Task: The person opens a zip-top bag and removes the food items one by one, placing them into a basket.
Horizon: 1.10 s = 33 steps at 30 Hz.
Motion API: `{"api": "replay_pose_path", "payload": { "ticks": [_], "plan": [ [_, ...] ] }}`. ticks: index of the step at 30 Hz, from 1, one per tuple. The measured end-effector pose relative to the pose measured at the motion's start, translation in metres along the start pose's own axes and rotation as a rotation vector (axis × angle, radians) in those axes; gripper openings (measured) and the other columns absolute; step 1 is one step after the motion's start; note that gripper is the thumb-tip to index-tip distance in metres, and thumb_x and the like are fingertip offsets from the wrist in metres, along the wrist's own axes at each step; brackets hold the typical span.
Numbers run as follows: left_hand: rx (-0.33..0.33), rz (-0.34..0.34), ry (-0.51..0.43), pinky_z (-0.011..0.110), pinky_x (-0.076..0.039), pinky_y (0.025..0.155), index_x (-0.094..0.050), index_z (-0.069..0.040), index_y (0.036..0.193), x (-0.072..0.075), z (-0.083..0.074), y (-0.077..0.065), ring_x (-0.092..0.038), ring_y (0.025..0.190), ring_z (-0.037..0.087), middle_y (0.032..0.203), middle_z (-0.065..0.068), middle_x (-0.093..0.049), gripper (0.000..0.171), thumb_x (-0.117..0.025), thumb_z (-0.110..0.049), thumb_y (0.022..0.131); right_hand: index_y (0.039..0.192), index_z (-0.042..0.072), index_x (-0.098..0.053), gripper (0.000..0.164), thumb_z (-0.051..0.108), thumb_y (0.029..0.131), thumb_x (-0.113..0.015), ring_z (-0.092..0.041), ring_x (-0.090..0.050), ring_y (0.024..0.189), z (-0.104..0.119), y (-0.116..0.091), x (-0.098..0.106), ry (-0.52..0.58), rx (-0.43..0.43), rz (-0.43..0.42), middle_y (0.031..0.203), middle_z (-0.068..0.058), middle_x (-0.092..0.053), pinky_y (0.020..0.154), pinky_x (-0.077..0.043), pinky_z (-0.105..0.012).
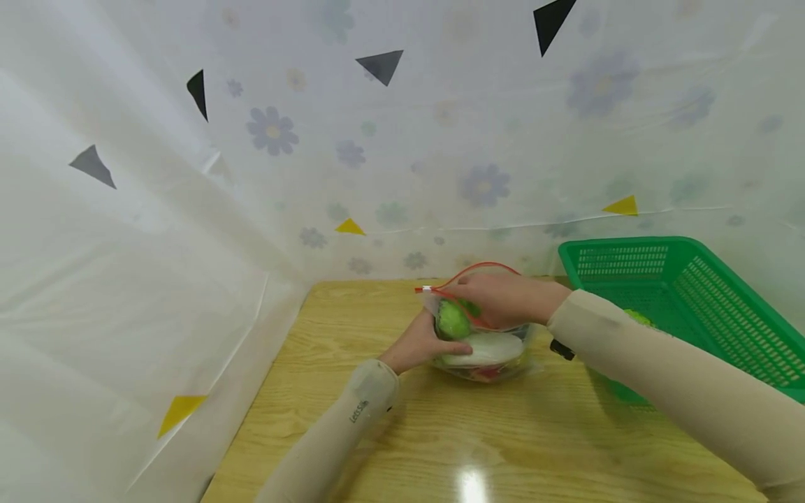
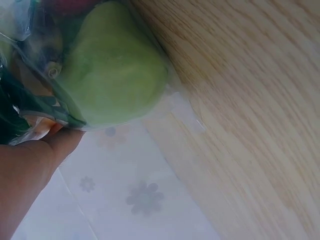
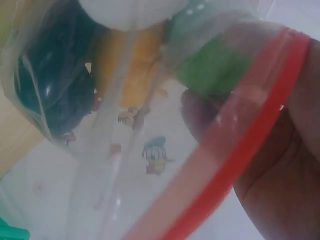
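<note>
On the wooden table [image 1: 503,440], a clear zip bag [image 1: 488,270] with a red zip strip [image 3: 256,140] and a white slider [image 1: 427,288] stands with its mouth open. The left hand [image 1: 424,344] grips the bag's left side, its thumb lying over a long white vegetable [image 1: 493,347] seen through the plastic, just below a round green one [image 1: 453,321]. The right hand [image 1: 503,299] reaches into the mouth, its fingers against a green piece [image 3: 215,67]; whether they grip it I cannot tell. The bag also contains a pear-shaped green fruit [image 2: 117,70], a dark green item [image 3: 55,75] and an orange one [image 3: 130,67]. A green plastic basket [image 1: 660,241] sits to the right.
</note>
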<state>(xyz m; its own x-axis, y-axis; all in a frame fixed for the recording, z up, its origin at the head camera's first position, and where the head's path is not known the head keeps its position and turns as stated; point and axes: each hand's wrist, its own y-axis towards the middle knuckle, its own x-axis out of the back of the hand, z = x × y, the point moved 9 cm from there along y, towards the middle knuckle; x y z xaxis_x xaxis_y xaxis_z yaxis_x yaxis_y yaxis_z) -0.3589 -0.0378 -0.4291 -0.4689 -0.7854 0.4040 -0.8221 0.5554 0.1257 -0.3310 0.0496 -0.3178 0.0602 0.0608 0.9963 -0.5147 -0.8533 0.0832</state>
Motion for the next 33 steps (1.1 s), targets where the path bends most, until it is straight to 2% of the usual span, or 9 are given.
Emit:
{"api": "replay_pose_path", "payload": {
  "ticks": [4,8,14,18,22,28,33],
  "plan": [
    [-0.006,0.005,-0.007,0.039,-0.04,0.114,-0.023,-0.047,0.153,0.0,0.001,0.0,-0.045,0.137,0.007,0.153,-0.017,-0.039,0.099,-0.087,-0.033,0.08,0.15,0.019,-0.048,0.066,0.018,0.09,-0.075,-0.024,-0.056,0.129,-0.011,-0.008,0.002,0.106,-0.084,0.048,0.143,-0.001,-0.057,0.1,-0.052,-0.042],
    [0.029,-0.003,0.002,0.043,-0.037,0.116,-0.026,-0.044,0.152,0.001,0.003,-0.001,-0.042,0.14,0.009,0.154,-0.016,-0.037,0.096,-0.087,-0.039,0.079,0.154,0.017,-0.041,0.074,0.02,0.09,-0.078,-0.025,-0.059,0.126,-0.022,-0.022,0.008,0.178,-0.185,0.106,0.151,-0.005,-0.05,0.094,-0.055,-0.042],
    [0.061,-0.026,0.033,0.044,-0.037,0.116,-0.03,-0.034,0.153,0.002,0.005,-0.001,-0.043,0.14,0.012,0.152,-0.01,-0.041,0.096,-0.088,-0.04,0.078,0.157,0.021,-0.036,0.077,0.025,0.091,-0.077,-0.02,-0.064,0.115,-0.032,-0.052,0.03,0.235,-0.296,0.086,0.142,-0.005,-0.057,0.085,-0.058,-0.038],
    [0.092,-0.031,0.073,0.048,-0.033,0.119,-0.024,-0.032,0.157,0.003,0.006,-0.003,-0.035,0.147,0.017,0.16,-0.004,-0.034,0.103,-0.087,-0.046,0.077,0.155,0.021,-0.039,0.075,0.03,0.091,-0.077,-0.017,-0.066,0.106,-0.038,-0.077,0.049,0.269,-0.341,0.021,0.138,-0.006,-0.06,0.08,-0.058,-0.037],
    [0.111,-0.031,0.091,0.051,-0.031,0.119,-0.019,-0.03,0.16,0.002,0.007,-0.006,-0.029,0.151,0.022,0.164,0.0,-0.028,0.108,-0.086,-0.049,0.077,0.156,0.02,-0.037,0.076,0.031,0.091,-0.076,-0.017,-0.067,0.099,-0.05,-0.104,0.061,0.259,-0.399,-0.004,0.133,-0.009,-0.062,0.074,-0.057,-0.035],
    [0.114,-0.04,0.109,0.049,-0.032,0.119,-0.019,-0.029,0.16,0.003,0.008,-0.006,-0.029,0.151,0.021,0.165,0.0,-0.027,0.109,-0.087,-0.049,0.076,0.155,0.016,-0.038,0.078,0.031,0.09,-0.078,-0.015,-0.067,0.094,-0.079,-0.145,0.061,0.214,-0.491,-0.028,0.135,-0.013,-0.061,0.075,-0.056,-0.041],
    [0.11,-0.047,0.119,0.046,-0.033,0.119,-0.02,-0.03,0.159,0.005,0.008,-0.006,-0.031,0.15,0.019,0.164,-0.002,-0.028,0.109,-0.087,-0.049,0.075,0.153,0.01,-0.04,0.077,0.032,0.089,-0.078,-0.013,-0.066,0.087,-0.107,-0.172,0.043,0.178,-0.527,0.001,0.119,-0.009,-0.069,0.072,-0.056,-0.041]
  ]
}}
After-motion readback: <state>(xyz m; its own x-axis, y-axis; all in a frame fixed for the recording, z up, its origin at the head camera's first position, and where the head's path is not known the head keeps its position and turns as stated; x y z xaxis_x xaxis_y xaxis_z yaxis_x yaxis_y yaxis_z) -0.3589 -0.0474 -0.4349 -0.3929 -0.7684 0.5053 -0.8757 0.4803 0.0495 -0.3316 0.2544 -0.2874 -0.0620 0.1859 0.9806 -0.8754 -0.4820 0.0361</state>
